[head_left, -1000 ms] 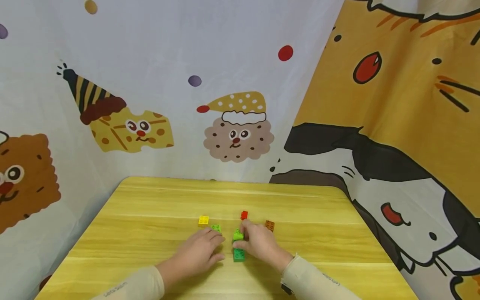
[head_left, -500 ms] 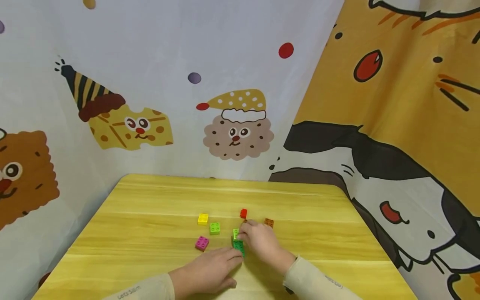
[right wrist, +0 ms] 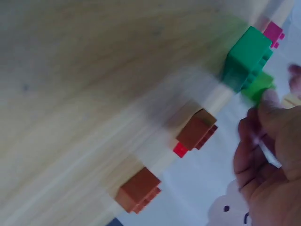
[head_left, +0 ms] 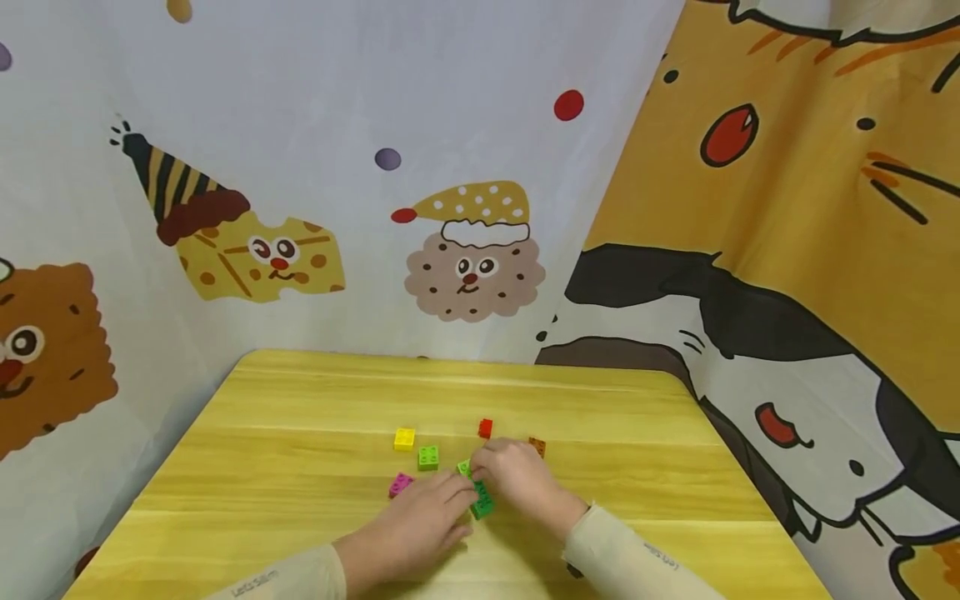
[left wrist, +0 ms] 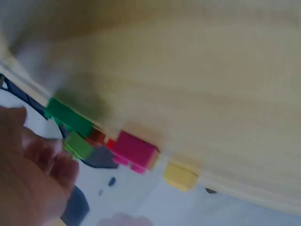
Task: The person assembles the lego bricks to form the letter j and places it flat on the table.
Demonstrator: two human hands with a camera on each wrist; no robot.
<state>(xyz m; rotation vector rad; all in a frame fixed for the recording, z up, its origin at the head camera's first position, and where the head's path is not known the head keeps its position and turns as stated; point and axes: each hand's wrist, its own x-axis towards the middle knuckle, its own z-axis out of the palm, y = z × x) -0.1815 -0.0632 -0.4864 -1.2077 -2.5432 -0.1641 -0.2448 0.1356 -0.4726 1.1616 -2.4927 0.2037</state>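
Observation:
My right hand (head_left: pixel 517 475) pinches a light green toy brick (right wrist: pixel 258 88) between thumb and fingers. That brick sits against the studded side of a longer dark green brick (head_left: pixel 482 502), which lies slanted on the table in the head view. My left hand (head_left: pixel 420 521) is beside the dark green brick, its fingers loosely bent with nothing held. In the left wrist view its fingertips are close to the light green brick. Just beyond the left hand lies a magenta brick (head_left: pixel 401 484), partly covered by it in the head view.
Farther back on the wooden table (head_left: pixel 315 400) are another light green brick (head_left: pixel 428 457), a yellow brick (head_left: pixel 404 439) and a red brick (head_left: pixel 486 428). A brown brick (head_left: pixel 537 447) lies behind the right hand; a second brown brick (right wrist: pixel 195 130) shows in the right wrist view.
My left hand has moved right, from beside the loose bricks to the dark green one, uncovering the magenta brick. The green pair has turned from straight to slanted, its light green end swinging left.

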